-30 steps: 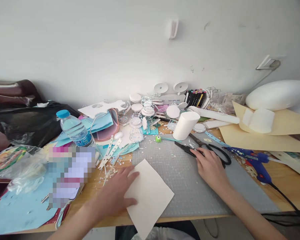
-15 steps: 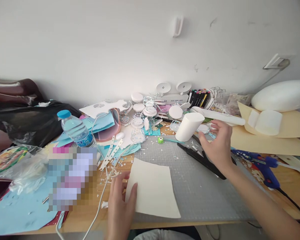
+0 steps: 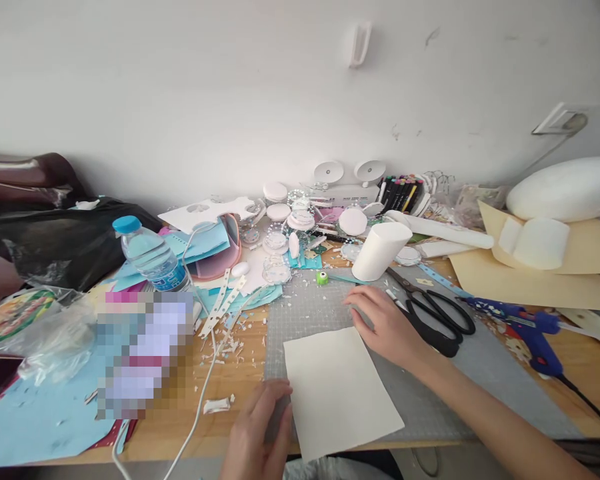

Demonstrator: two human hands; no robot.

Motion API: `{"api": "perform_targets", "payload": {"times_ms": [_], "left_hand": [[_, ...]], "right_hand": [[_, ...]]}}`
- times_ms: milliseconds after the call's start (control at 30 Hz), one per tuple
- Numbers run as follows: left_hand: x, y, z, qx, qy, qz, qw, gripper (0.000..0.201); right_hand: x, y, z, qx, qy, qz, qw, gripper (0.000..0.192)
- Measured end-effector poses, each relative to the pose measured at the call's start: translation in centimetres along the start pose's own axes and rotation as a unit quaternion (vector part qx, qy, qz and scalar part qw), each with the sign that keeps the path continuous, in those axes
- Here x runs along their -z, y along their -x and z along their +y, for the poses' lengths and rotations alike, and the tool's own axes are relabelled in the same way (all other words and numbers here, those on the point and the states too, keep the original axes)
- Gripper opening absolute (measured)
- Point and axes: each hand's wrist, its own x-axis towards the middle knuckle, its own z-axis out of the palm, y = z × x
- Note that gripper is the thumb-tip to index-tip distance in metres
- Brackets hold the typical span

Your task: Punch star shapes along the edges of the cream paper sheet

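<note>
Right now my left hand (image 3: 260, 433) lies flat with its fingers on the near left edge of the cream sheet of paper (image 3: 340, 390), pinning rather than pinching it, and my right hand (image 3: 385, 327) rests open at the sheet's far right corner, fingers spread on the paper's edge and the grey cutting mat (image 3: 310, 310) beneath; neither hand is closed around anything. The sheet lies on the mat near the front of the table (image 3: 230, 373), turned a little askew, its near corner reaching out over the table's front edge. I judge it light and thin, stiff enough to hold flat but ready to bend or crease if I pinch hard, and likely to slide on the smooth mat, so the edges and that overhanging corner look like the best places to get fingers under. Black scissors (image 3: 435, 313) lie just beside my right hand, a white paper cup (image 3: 380, 250) tipped on its side beyond them, and a blue glue gun (image 3: 525, 327) further right. A water bottle (image 3: 153, 257) stands to the left among blue paper scraps, with a white cable (image 3: 200, 400) trailing forward. The back of the table against the wall is crowded with small round white pieces and markers (image 3: 400, 193), though I cannot quite make out what each one is.
</note>
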Motion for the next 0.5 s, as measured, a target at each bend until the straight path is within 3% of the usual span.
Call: {"api": "perform_targets", "payload": {"times_ms": [200, 267, 333, 400, 467, 500], "left_hand": [[2.8, -1.1, 0.5, -0.043, -0.071, -0.001, 0.997, 0.015], [4.1, -1.7, 0.9, -0.054, -0.097, -0.016, 0.994, 0.016], [5.0, -2.0, 1.4, -0.073, -0.113, -0.040, 0.990, 0.018], [5.2, -2.0, 1.8, -0.097, -0.109, -0.052, 0.988, 0.020], [4.7, -1.6, 1.9, -0.118, -0.088, -0.054, 0.988, 0.022], [4.2, -1.3, 1.9, -0.125, -0.075, -0.059, 0.988, 0.021]], "right_hand": [[0.3, 0.1, 1.6, -0.057, 0.013, 0.055, 0.997, 0.021], [0.9, -0.2, 2.7, -0.085, 0.041, 0.147, 0.985, 0.020], [1.7, -0.7, 4.1, -0.142, 0.062, 0.281, 0.947, 0.029], [2.6, -1.4, 5.8, -0.209, 0.038, 0.360, 0.909, 0.038], [3.8, -2.0, 7.3, -0.246, 0.020, 0.352, 0.903, 0.033], [4.3, -2.2, 7.9, -0.273, 0.006, 0.319, 0.908, 0.029]]}}
